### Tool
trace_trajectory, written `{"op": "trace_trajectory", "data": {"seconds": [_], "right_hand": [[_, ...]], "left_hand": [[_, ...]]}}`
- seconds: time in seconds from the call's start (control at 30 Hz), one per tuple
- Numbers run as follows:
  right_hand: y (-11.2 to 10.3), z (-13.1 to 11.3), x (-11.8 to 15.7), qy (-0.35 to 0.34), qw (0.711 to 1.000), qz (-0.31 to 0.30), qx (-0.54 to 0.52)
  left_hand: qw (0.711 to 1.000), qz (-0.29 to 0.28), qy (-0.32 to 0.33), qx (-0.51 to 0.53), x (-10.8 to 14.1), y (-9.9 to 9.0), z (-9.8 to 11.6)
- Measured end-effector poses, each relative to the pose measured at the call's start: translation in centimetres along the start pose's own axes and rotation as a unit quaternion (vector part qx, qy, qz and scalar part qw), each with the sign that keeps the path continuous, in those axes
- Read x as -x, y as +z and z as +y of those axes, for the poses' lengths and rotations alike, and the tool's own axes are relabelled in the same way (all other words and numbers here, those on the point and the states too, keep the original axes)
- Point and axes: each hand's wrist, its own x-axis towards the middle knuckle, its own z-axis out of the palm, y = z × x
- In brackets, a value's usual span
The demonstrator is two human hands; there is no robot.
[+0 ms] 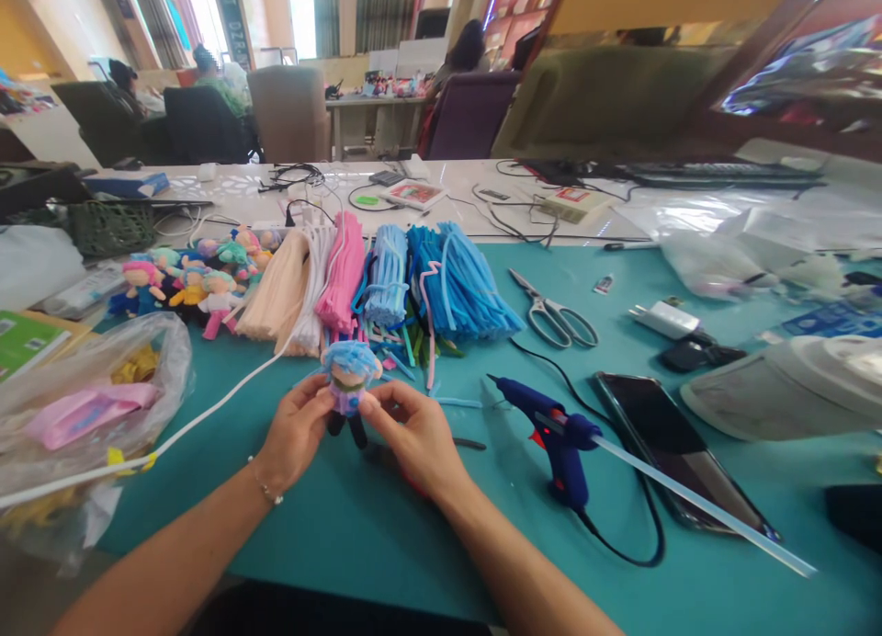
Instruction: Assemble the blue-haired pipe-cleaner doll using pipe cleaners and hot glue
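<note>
A small doll (350,379) is held upright above the teal mat (289,544), pinched at its sides by the fingers of the left hand (293,429) and the right hand (417,429). Blue hair, lilac body and dark legs are seen in place; the figure is judged near complete, though missing details cannot be ruled out. Untouched beyond: glue gun (548,425) with stick inserted, scissors (561,323), fuzzy stem bundles (386,287), grouped dolls (220,273).

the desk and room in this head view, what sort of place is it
Probably a small craft workshop or shared studio: bundles of pipe cleaners, a glue gun and a pile of little dolls.
</note>
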Motion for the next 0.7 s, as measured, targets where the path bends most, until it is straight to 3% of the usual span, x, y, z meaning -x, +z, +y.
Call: {"op": "trace_trajectory", "data": {"seconds": [0.3, 0.53, 0.7], "right_hand": [[0.0, 0.3, -0.2, 0.05, 0.997, -0.016, -0.055], [0.1, 0.3, -0.2, 0.049, 0.996, -0.019, -0.066], [0.1, 0.6, -0.4, 0.052, 0.996, -0.011, -0.077]], "left_hand": [[0.995, -0.001, 0.013, -0.097, 0.0, -0.9, -0.3], [0.995, 0.012, 0.002, -0.095, 0.0, -0.7, -0.3], [0.998, 0.0, 0.028, -0.063, 0.2, -0.4, 0.1]]}}
